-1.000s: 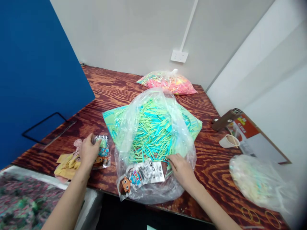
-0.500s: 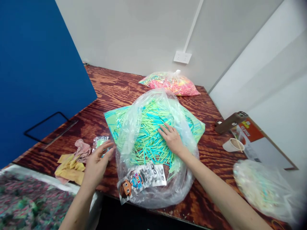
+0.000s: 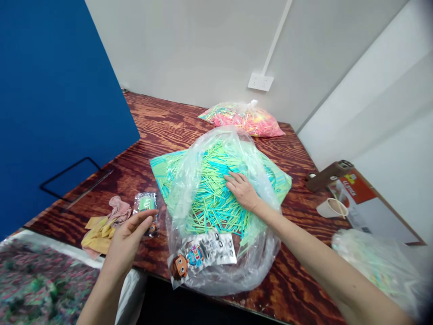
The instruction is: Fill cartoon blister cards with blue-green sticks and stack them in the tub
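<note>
A big clear plastic bag lies open on the wood-grain table, full of thin green and blue sticks. My right hand rests on the sticks inside it, fingers stretched out over the pile. To the left of the bag, my left hand hovers with thumb and fingers apart and nothing between them. Just beyond its fingertips is a small filled packet with green contents, partly hidden by the hand. Printed stick pouches with a cartoon face lie across the bag's front edge.
Behind sits a tied bag of pink and yellow sticks. Pink and yellow cloths lie at the left. On the right are a paper cup, a brown cylinder, a carton and another plastic bag.
My left hand has drawn back a little from the small packet, more of which now shows. My right hand remains on the sticks. The view has shifted slightly.
</note>
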A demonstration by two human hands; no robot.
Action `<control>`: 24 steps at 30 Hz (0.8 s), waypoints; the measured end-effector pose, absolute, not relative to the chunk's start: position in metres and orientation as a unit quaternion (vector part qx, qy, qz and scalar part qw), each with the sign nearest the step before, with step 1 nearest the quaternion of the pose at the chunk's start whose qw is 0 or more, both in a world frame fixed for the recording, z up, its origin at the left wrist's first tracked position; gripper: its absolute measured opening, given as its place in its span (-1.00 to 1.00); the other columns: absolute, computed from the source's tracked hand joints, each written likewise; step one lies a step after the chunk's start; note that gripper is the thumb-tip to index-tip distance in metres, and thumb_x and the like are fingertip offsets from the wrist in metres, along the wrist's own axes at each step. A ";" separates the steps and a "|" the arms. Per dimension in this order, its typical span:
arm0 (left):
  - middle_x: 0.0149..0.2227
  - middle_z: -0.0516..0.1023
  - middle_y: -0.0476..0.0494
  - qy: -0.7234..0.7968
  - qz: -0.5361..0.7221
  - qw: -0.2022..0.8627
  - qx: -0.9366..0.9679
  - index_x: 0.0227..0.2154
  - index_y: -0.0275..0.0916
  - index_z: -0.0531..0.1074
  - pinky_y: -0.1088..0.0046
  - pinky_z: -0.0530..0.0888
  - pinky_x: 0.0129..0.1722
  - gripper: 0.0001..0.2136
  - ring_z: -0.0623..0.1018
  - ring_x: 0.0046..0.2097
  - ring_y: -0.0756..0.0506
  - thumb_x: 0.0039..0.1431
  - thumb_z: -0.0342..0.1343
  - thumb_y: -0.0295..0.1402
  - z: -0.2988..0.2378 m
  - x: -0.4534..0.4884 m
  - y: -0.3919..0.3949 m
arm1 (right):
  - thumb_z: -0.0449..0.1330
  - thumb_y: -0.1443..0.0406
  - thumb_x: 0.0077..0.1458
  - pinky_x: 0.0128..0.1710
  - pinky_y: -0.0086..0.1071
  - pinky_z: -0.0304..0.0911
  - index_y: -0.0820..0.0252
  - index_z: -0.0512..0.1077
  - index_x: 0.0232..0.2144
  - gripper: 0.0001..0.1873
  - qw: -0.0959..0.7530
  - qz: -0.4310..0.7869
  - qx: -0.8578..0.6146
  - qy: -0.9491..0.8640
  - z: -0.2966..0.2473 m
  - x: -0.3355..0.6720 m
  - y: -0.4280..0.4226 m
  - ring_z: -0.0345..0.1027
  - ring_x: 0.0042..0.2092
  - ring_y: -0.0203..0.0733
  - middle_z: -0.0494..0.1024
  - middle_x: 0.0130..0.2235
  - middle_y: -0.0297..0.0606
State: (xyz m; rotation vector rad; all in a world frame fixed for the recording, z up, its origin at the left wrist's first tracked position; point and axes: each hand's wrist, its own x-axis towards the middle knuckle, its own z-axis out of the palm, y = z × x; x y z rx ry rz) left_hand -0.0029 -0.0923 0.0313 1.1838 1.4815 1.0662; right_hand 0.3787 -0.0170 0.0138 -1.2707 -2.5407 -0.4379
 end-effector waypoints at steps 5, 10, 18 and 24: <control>-0.11 0.64 -0.19 0.603 0.443 0.483 0.455 -0.17 -0.22 0.56 0.33 0.47 -0.04 -0.50 0.57 -0.05 -0.21 -0.10 0.30 0.04 0.031 -0.002 -0.092 | 0.02 0.41 0.25 0.17 -0.06 0.09 0.16 0.44 -0.17 -0.79 0.288 0.061 -0.521 -0.801 0.028 0.366 -0.019 0.35 0.10 -0.01 0.57 -0.01 -0.10; -0.09 0.63 -0.22 0.581 0.438 0.500 0.470 -0.16 -0.24 0.55 0.27 0.46 0.01 -0.51 0.56 0.00 -0.25 -0.07 0.29 0.01 0.033 0.013 -0.095 | 0.04 0.37 0.17 -0.19 -0.26 0.29 0.16 0.43 -0.31 -0.84 0.330 0.169 -0.575 -0.729 0.031 0.369 -0.002 0.45 -0.28 -0.10 0.60 -0.37 -0.24; -0.15 0.65 -0.27 0.570 0.416 0.510 0.492 -0.23 -0.27 0.57 0.17 0.50 -0.02 -0.48 0.59 -0.04 -0.30 -0.11 0.29 0.08 0.035 0.029 -0.104 | 0.05 0.27 0.14 -0.15 -0.27 0.34 0.20 0.45 -0.36 -0.80 0.405 0.315 -0.553 -0.656 0.050 0.380 0.013 0.51 -0.22 -0.16 0.63 -0.33 -0.26; -0.11 0.64 -0.24 0.564 0.401 0.520 0.501 -0.19 -0.24 0.56 0.20 0.46 0.04 -0.57 0.58 -0.03 -0.25 0.00 0.26 -0.01 0.034 0.029 -0.110 | 0.11 0.18 0.17 0.00 -0.18 0.27 0.19 0.43 -0.36 -0.80 0.537 0.334 -0.522 -0.572 0.078 0.371 -0.022 0.48 -0.19 -0.13 0.61 -0.34 -0.26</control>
